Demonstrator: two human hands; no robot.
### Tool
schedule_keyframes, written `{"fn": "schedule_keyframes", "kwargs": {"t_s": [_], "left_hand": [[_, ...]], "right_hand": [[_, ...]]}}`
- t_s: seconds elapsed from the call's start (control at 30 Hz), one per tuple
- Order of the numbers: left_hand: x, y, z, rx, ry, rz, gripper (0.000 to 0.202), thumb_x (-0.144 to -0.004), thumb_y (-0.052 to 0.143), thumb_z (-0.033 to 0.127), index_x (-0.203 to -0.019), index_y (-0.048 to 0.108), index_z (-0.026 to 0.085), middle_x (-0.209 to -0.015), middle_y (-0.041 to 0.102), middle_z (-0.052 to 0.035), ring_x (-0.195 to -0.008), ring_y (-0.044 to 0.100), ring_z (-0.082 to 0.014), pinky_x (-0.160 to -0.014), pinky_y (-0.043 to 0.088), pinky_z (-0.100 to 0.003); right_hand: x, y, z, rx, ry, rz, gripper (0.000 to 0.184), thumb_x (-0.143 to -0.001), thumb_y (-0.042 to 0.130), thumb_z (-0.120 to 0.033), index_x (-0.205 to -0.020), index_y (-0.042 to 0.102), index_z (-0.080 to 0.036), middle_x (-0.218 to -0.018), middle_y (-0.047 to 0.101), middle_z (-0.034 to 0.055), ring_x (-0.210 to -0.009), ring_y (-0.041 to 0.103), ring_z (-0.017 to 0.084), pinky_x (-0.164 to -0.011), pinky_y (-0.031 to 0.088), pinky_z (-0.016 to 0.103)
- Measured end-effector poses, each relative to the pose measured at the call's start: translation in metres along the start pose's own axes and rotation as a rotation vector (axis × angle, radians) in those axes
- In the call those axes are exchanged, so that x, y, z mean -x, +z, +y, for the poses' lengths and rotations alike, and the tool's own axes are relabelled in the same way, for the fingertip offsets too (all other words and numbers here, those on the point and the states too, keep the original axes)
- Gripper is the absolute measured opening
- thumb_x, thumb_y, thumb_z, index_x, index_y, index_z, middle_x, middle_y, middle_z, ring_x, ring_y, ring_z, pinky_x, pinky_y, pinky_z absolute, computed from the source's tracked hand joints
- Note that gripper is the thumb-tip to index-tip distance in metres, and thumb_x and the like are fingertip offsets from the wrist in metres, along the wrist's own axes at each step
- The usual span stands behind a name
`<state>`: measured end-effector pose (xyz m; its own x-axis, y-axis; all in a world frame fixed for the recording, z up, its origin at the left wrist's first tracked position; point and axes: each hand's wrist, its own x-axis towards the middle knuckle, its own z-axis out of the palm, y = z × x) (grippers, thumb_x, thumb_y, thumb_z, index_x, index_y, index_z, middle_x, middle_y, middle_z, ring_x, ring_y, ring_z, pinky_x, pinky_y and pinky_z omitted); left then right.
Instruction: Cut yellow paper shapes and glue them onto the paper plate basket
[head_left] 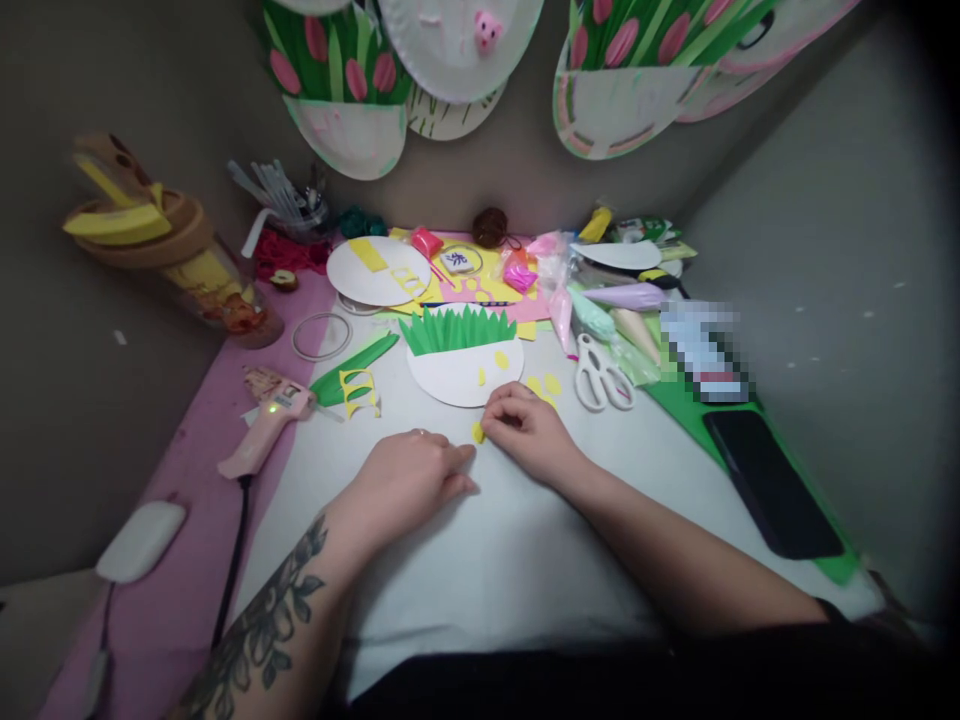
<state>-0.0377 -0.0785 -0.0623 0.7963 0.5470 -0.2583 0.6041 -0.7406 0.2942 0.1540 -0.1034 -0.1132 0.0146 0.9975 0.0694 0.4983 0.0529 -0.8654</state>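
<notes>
Nearest in, it's the left hand [420,475], half-curled, thumb and forefinger apart, fingertip just beside the yellow piece [478,433]! And the right hand [525,430] has that piece, pinched between thumb and finger over the white sheet [517,560]; whether it touches the sheet, I can't tell. Make the piece our dial's centre: phone [772,485] at three o'clock, glue gun [270,410] at nine, green light glowing. Scissors [600,380] lie at two. Straight up at twelve, the disc [442,375], green grass [465,333] across its upper part, yellow bits below! Farther, the cup [225,285] at ten, yarn ball [490,228] at twelve.
</notes>
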Motion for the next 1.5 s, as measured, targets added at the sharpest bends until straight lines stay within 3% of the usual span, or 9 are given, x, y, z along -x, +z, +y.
{"fn": "schedule_keyframes", "kwargs": {"t_s": [0.13,0.5,0.97,1.5], "left_hand": [[-0.002,0.007,-0.001,-0.018,0.029,-0.004,0.027,-0.087,0.053,0.032,-0.111,0.062,0.024,-0.084,0.068,-0.0053,-0.078,0.062,-0.0219,-0.061,0.04,-0.028],[-0.004,0.01,0.002,-0.018,0.038,-0.037,0.031,-0.087,0.052,0.025,-0.117,0.059,0.022,-0.089,0.068,-0.007,-0.082,0.062,-0.0232,-0.064,0.042,-0.029],[-0.004,0.011,0.001,0.066,0.043,-0.013,0.029,-0.089,0.046,0.024,-0.113,0.062,0.02,-0.086,0.068,-0.0078,-0.079,0.062,-0.0226,-0.063,0.042,-0.03],[-0.005,0.01,0.004,-0.002,0.03,-0.03,0.029,-0.087,0.046,0.02,-0.113,0.061,0.02,-0.086,0.068,-0.0066,-0.079,0.062,-0.0213,-0.062,0.042,-0.028]], "right_hand": [[-0.002,0.0,0.001,0.014,0.012,-0.007,0.014,-0.076,0.059,-0.015,-0.062,0.063,-0.02,-0.083,0.057,0.0026,-0.082,0.055,0.017,-0.071,0.041,0.03],[-0.003,0.005,0.001,0.106,0.007,-0.003,0.017,-0.074,0.059,-0.01,-0.061,0.063,-0.019,-0.08,0.057,0.0024,-0.083,0.055,0.019,-0.076,0.041,0.033],[-0.002,0.009,0.002,0.179,-0.027,0.034,0.019,-0.074,0.057,-0.009,-0.06,0.061,-0.021,-0.078,0.057,0.002,-0.079,0.054,0.019,-0.073,0.041,0.033],[0.0,0.01,0.004,0.21,-0.053,0.062,0.017,-0.073,0.058,-0.009,-0.061,0.062,-0.021,-0.077,0.057,0.0021,-0.079,0.054,0.019,-0.072,0.042,0.033]]}}
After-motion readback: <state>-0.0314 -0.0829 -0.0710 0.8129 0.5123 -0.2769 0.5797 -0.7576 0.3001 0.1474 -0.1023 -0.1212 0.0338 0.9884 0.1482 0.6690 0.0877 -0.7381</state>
